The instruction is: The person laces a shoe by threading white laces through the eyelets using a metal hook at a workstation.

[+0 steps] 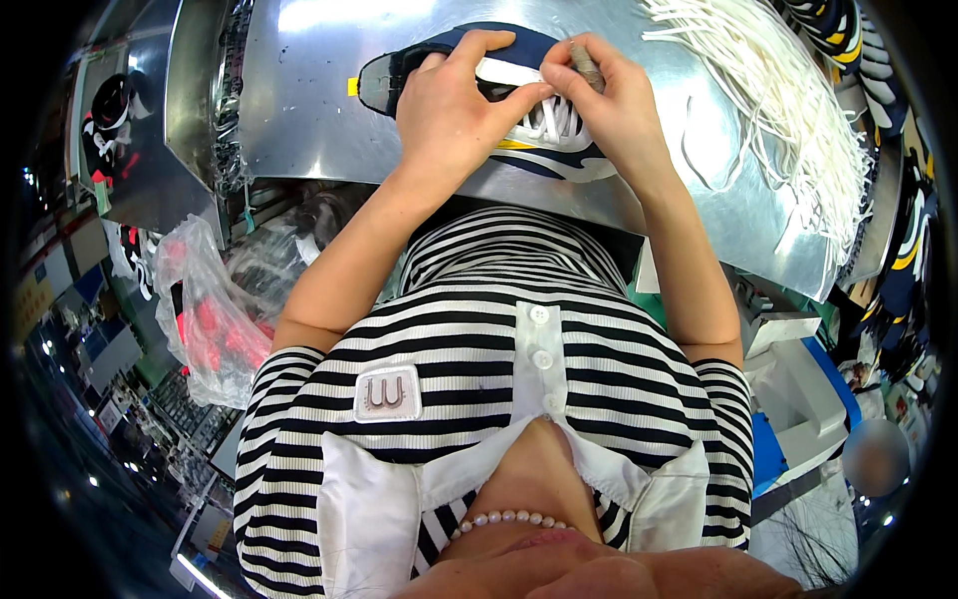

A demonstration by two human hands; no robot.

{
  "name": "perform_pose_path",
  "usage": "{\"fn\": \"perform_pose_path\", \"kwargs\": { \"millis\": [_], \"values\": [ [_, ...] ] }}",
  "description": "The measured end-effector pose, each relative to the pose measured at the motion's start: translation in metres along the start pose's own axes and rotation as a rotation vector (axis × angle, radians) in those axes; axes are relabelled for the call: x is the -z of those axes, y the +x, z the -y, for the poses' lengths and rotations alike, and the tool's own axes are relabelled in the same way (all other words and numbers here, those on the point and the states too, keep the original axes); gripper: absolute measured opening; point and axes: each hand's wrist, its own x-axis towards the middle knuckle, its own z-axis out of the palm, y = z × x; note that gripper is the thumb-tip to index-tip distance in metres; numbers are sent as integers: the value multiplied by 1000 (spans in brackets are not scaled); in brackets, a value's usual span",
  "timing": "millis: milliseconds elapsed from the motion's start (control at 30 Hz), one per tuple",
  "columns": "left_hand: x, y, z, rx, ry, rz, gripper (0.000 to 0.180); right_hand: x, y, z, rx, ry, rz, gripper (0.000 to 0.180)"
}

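Observation:
A navy shoe upper (509,42) with white and yellow trim lies on its side on the metal table, its grey-lined heel pointing left. White shoelace (547,124) crosses through its eyelets. My left hand (447,118) is closed over the upper near the collar, with the thumb stretched along the eyelet row. My right hand (621,108) pinches at the lace beside the eyelets, thumb against forefinger; the fingertips partly hide what they hold. One right finger wears a tan wrap (587,66).
A large heap of loose white laces (763,90) covers the right of the metal table (299,95). More navy and yellow uppers (903,250) hang beyond the right edge. Clear plastic bags (215,319) sit below the table's left front; a white-and-blue box (798,389) stands at right.

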Motion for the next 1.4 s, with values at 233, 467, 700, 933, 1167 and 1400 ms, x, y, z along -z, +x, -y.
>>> {"fn": "perform_pose_path", "kwargs": {
  "millis": [233,467,700,933,1167,1400],
  "values": [
    [-1,-2,-3,18,59,-18,56,16,-32,6,124,-236,-39,18],
    [-3,-1,0,-61,30,-45,54,18,-29,2,286,-425,-31,13],
    [-5,-7,0,-74,-339,48,37,3,-9,6,296,-790,70,15],
    [-3,0,7,-76,-612,65,40,15,-11,22,233,-743,104,16],
    [-9,4,-13,45,-622,40,56,9,-14,-19,340,-434,-316,19],
    [-15,9,-8,-96,-262,-95,63,-1,-10,-36,349,-325,-449,20]
  ]
}}
